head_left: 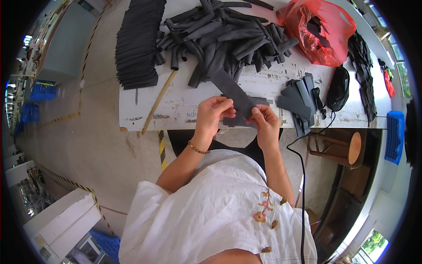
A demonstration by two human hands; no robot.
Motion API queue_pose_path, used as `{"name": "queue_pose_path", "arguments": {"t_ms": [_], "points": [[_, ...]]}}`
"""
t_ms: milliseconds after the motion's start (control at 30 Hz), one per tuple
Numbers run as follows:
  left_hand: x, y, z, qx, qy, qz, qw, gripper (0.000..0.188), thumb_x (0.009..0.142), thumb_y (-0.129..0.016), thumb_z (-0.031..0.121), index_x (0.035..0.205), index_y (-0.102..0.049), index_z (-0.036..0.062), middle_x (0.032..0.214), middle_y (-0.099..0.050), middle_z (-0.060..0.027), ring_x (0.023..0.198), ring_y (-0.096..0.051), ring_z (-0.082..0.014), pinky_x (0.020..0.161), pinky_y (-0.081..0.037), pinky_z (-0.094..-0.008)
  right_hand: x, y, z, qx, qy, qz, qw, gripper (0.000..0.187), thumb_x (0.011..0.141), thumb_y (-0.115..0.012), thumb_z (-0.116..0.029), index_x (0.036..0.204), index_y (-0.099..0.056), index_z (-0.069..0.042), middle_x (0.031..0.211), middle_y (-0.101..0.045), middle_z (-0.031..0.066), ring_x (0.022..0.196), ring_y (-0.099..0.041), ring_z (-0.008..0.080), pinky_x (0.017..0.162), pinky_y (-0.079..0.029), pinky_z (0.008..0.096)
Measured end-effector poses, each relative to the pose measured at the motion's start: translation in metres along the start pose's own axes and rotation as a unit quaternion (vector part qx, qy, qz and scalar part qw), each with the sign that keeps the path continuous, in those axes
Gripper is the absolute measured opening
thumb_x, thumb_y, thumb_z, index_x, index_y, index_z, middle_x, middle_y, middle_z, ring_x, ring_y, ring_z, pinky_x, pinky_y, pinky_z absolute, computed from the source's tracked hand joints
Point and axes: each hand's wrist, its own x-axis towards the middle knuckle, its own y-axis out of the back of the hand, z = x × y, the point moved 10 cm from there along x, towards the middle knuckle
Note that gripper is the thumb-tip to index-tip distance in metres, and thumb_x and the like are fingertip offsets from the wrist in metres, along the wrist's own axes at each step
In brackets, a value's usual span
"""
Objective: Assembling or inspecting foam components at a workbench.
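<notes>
I hold a dark grey, flat strip of fabric-like material (234, 91) above the near edge of the white table (176, 108). My left hand (214, 113) pinches with thumb and forefinger at the strip's left edge. My right hand (265, 124) grips its near end between thumb and fingers. The far end slants up and left toward a heap of dark rolled tubes (220, 35). More dark strips (237, 119) lie beneath my hands, partly hidden by them. Flat grey strips (295, 100) are fanned out just right of my right hand.
A tall stack of dark strips (138, 48) stands at the left, beside a thin yellowish stick (159, 103). Farther right are a red plastic bag (321, 33), a black oblong case (338, 88), a black cable (303, 163) and dark bundled strips (362, 75). A wooden stool (354, 148) stands below.
</notes>
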Motion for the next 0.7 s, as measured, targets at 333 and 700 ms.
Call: {"name": "queue_pose_path", "arguments": {"t_ms": [333,700], "points": [[-0.006,-0.019,0.001,0.155,0.009,-0.089,0.984,0.012,0.086,-0.068,0.009,0.087,-0.065,-0.0033,0.075,-0.064,-0.0057,0.064,-0.062,-0.0123,0.06,-0.052,-0.0236,0.019,-0.02,-0.014,-0.137,-0.023,-0.094,0.986,0.026,0.094,-0.062,-0.02,0.109,-0.063,0.002,0.088,-0.064,0.0006,0.082,-0.055,0.005,0.074,-0.044,0.02],[-0.007,-0.018,0.005,0.154,0.021,-0.124,0.98,0.012,0.085,-0.07,0.008,0.087,-0.067,-0.0034,0.071,-0.063,-0.0051,0.059,-0.061,-0.0124,0.057,-0.051,-0.0221,0.005,-0.031,0.017,0.1,-0.137,-0.091,0.981,0.015,0.094,-0.062,-0.018,0.094,-0.064,-0.003,0.087,-0.065,0.0017,0.076,-0.059,0.0079,0.07,-0.05,0.0242]]}}
